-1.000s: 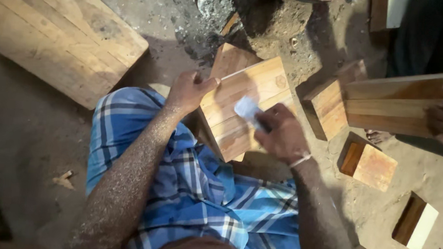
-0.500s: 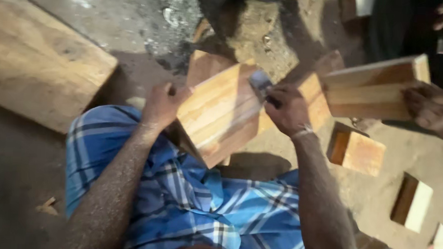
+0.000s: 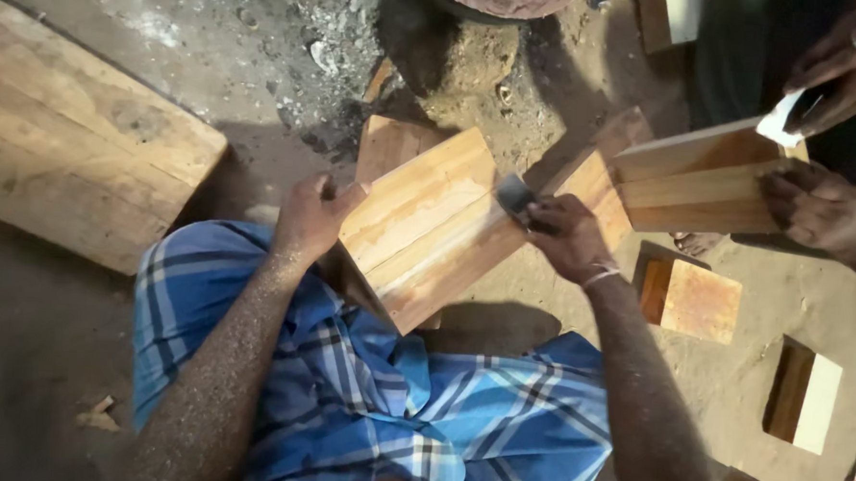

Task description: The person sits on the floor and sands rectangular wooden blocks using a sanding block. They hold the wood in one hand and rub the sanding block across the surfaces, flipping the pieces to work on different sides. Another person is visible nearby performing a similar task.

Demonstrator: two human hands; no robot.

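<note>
Your right hand (image 3: 565, 239) gripped a grey sanding pad (image 3: 513, 194) on the wooden box (image 3: 429, 221); left hand (image 3: 312, 216) clamped its edge.

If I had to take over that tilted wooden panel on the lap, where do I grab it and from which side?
Probably the panel's left edge, from the left, where the left hand grips now. It is thin, tilted and bare there; the right hand rubs a small pad along the right edge.

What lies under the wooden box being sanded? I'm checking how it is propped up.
The wooden box sits tilted over the person's blue checked cloth, steadied by the left hand. Another wooden piece shows behind it. What its underside rests on is covered.
</note>
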